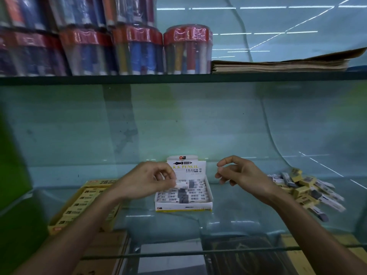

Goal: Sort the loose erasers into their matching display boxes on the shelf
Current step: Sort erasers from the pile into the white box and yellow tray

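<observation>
A left hand (147, 180) pinches a small white-sleeved eraser (181, 183) over the white display box (183, 205) of grey-and-white erasers just beyond its fingertips. The right hand (241, 174), fingers loosely curled, holds nothing. Right of it, the loose eraser pile (305, 187) is blurred, its labels unreadable.

A glass shelf (178, 225) runs across the lower half of the frame, its front edge a dark line near the bottom. Behind it stands a pale teal back wall (178, 120), stained in darker patches left of centre. An upper shelf (178, 78) crosses the frame above the middle. On it, at the upper left, clear tubs (187, 50) with red bands stand in stacked rows; at the upper right lies a flat pile of brown paper (278, 65). Streaks of strip light (258, 7) reflect in the glass at the upper right. A green panel (12, 155) fills the left edge. Below the glass, dim shapes show through.
</observation>
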`<state>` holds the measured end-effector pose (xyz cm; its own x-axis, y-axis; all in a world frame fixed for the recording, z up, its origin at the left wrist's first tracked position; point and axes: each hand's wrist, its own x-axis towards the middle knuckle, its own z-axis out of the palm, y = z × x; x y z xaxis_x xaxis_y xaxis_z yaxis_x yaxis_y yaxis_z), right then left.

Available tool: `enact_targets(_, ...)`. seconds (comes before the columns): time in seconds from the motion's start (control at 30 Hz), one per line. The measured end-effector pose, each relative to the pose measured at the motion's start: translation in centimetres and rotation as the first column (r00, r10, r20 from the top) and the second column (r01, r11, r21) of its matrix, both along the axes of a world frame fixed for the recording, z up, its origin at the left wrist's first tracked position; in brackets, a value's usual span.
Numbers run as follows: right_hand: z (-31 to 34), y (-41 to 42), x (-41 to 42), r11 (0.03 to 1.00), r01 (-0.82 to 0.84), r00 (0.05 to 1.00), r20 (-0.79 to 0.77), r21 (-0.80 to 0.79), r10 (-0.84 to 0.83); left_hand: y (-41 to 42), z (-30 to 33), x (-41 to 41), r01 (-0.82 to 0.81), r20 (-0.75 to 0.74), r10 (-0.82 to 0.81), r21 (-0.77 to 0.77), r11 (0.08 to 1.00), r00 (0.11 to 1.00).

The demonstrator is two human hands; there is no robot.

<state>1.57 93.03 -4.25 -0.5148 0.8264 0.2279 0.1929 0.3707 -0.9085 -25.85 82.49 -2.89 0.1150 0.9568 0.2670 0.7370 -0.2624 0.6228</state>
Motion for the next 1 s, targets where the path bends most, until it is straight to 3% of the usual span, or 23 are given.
enact_targets(0.13,-0.1,0.2,-1.0,1.0,-0.005,0.999,0.053,0.013,0.004,-0.1,0.9,-0.6,0.073,-0.208,-0.095,-0.111,0.991,0.973)
enact_targets(0.37,0.0,0.4,-2.4,0.998,-0.027,0.996,0.083,0.051,0.023,0.3,1.0,-1.0,0.078,-0.355,-0.141,-0.187,0.979,0.924)
enact_targets(0.57,-0.2,0.7,-2.9,0.998,-0.019,0.996,0.086,0.065,0.013,1.2,1.4,-1.0,0.071,-0.409,-0.192,-0.292,0.954,0.892)
enact_targets(1.0,-0.2,0.8,-1.1,0.992,0.056,0.988,0.135,0.113,-0.071,2.5,1.1,-0.2,0.072,-0.508,-0.224,-0.301,0.951,0.832)
